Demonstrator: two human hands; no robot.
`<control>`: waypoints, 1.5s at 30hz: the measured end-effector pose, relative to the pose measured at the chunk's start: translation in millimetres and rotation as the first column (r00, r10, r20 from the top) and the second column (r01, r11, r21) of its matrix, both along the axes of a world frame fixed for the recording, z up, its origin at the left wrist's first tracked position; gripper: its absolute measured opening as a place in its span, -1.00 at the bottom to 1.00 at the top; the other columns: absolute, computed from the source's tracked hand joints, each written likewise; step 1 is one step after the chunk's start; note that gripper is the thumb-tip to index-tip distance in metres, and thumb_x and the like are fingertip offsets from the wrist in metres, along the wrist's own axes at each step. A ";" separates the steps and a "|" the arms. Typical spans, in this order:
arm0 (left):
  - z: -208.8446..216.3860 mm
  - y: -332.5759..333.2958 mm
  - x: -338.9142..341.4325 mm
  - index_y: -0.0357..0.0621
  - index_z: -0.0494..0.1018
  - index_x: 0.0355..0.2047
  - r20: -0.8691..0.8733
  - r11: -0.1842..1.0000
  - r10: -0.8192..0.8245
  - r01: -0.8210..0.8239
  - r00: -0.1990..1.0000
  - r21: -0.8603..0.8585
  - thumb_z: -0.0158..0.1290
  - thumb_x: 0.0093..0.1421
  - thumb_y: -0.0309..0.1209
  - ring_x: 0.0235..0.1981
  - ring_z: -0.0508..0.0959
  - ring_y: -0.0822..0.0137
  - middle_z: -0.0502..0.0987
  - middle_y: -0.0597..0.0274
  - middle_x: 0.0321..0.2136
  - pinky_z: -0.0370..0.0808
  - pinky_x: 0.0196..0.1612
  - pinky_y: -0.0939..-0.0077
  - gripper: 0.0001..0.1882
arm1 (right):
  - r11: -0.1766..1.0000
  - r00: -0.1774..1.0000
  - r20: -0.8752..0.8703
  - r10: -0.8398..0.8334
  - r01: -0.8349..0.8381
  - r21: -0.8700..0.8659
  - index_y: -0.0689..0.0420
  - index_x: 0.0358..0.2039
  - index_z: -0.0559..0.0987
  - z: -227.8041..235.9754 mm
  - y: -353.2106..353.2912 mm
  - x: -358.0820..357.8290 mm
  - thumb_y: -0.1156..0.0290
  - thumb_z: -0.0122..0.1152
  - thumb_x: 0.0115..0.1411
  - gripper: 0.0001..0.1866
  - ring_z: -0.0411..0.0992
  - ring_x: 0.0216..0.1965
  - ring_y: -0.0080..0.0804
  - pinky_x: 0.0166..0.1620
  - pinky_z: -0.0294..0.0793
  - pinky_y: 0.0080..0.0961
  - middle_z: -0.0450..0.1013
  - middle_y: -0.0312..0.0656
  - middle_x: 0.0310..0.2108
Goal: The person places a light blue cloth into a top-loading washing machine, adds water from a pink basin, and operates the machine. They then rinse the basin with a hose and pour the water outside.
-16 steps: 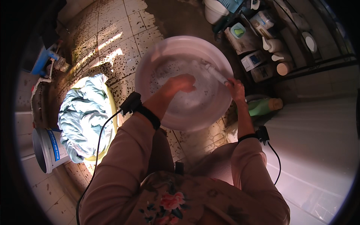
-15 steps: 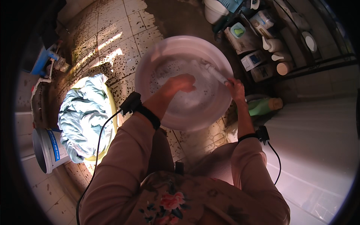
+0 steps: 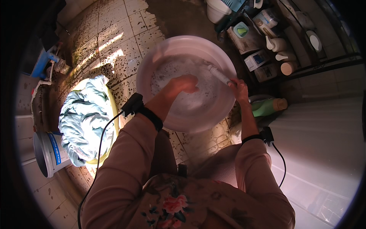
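The right hand (image 3: 240,91) grips a white ribbed hose (image 3: 219,75) that slants over the right rim area of a pink basin (image 3: 224,105), above suds (image 3: 167,70). The left hand (image 3: 185,83) curls over the basin's middle; whether it holds anything cannot be told. Speckled floor tiles (image 3: 131,45) catch sunlight. Bluish cloth (image 3: 85,122) fills a yellow tub (image 3: 113,110) off the basin's left edge; a green bottle (image 3: 263,108) lies off its right, near a crowded rack (image 3: 307,68).

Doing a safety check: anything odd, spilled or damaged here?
Nothing in the pink tub stands out, but the floor tiles ahead end in a jagged rather than straight line at a dark patch; broken or dirty, I can't tell.
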State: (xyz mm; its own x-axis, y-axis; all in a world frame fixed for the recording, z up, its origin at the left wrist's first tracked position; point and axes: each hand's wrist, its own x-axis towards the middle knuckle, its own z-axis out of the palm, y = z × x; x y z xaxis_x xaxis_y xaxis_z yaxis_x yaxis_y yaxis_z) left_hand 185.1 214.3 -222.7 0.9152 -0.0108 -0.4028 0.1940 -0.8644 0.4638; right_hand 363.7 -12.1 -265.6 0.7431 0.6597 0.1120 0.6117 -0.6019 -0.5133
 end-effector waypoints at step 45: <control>1.6 -4.2 -0.1 -0.27 0.42 -0.11 -0.063 1.000 0.002 -0.003 0.998 -0.006 -0.02 0.14 -0.18 -0.10 0.45 0.02 0.47 -0.06 -0.18 0.36 -0.05 0.24 -0.56 | 0.999 0.995 0.095 0.042 -0.040 -0.019 -0.04 -0.23 0.55 -9.3 -0.5 3.2 0.28 0.30 -0.04 -0.69 0.42 -0.23 -0.06 -0.18 0.44 -0.24 0.44 -0.11 -0.29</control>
State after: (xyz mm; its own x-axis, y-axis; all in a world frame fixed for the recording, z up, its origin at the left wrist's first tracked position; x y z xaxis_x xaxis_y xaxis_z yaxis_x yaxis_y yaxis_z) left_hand 185.0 210.2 -221.1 0.8882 -0.0113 -0.4594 0.2249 -0.8611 0.4561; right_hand 366.9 -12.7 -274.9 0.7019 0.6918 0.1695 0.6816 -0.5833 -0.4417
